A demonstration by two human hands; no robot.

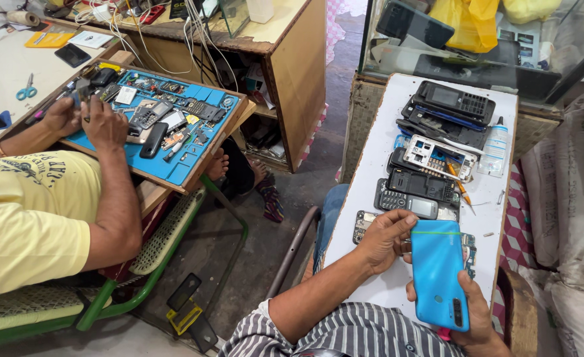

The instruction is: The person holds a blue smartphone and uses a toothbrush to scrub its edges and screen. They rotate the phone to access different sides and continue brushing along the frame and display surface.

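Observation:
My right hand holds a bright blue smartphone from below, back side up, with a thin green band across its upper part. My left hand grips the phone's upper left edge, fingers curled over it. Both hands are over the near end of a narrow white table. Just beyond them lie a grey keypad phone, a bare circuit board and a heap of several opened phone bodies.
A white bottle stands on the table's right side, with a screwdriver beside the phones. To the left a person in a yellow shirt works with both hands over a blue tray of phone parts. Sacks are stacked at the right.

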